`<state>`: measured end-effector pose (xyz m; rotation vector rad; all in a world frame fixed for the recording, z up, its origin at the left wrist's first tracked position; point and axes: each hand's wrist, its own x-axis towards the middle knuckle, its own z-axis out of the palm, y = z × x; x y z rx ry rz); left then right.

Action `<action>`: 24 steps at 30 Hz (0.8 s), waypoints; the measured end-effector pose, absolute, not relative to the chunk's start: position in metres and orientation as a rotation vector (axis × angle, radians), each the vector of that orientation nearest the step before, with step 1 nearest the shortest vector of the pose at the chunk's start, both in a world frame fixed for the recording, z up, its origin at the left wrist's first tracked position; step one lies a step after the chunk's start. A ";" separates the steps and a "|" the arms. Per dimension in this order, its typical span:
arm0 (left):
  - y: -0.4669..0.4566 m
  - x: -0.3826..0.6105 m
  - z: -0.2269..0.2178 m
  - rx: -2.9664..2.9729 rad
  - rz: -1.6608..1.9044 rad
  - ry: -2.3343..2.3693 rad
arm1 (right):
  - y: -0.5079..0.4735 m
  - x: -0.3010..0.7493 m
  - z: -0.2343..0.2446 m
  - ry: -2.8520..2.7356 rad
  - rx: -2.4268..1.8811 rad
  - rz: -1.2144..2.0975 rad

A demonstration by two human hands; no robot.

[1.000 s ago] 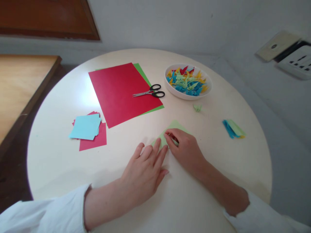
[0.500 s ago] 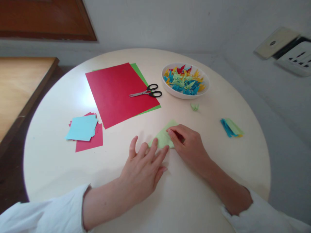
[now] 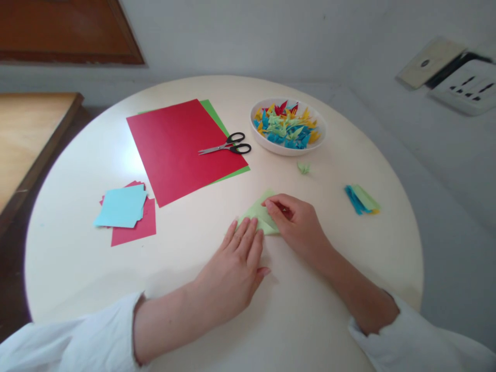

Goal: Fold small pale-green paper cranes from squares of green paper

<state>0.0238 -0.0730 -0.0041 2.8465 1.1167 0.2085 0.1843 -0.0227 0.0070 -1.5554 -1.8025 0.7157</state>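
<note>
A light green paper point(image 3: 256, 209), folded to a rough triangle, lies on the table between my hands. My left hand point(image 3: 234, 268) rests with straight fingers flat on its lower left part, the thumb held apart. My right hand point(image 3: 302, 225) has thumb and index finger pinched together at the paper's right side. Its other fingers curl under, and the hand covers the right corner of the paper. A faint crease shows between the two hands. Beyond the right hand sits a small light green folded piece point(image 3: 303, 168).
A white bowl point(image 3: 287, 151) holds several colourful paper cranes. Scissors point(image 3: 227, 147) lie on a large red sheet point(image 3: 174, 150) over a green sheet point(image 3: 211, 111). Blue squares point(image 3: 122, 206) top pink ones point(image 3: 134, 232) at left. Narrow folded papers point(image 3: 362, 199) lie at right.
My left hand's fingers, spread and partly raised before, now lie closer together and flat on the paper. My right hand keeps its pinch. The whole view has shifted slightly.
</note>
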 end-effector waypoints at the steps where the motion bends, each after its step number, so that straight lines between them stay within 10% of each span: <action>1: -0.073 0.024 -0.004 2.847 0.206 1.118 | -0.022 0.185 0.007 -1.793 -1.561 0.732; 24: -0.075 0.034 0.004 2.917 0.112 1.219 | -0.021 0.184 0.007 -1.725 -1.552 0.823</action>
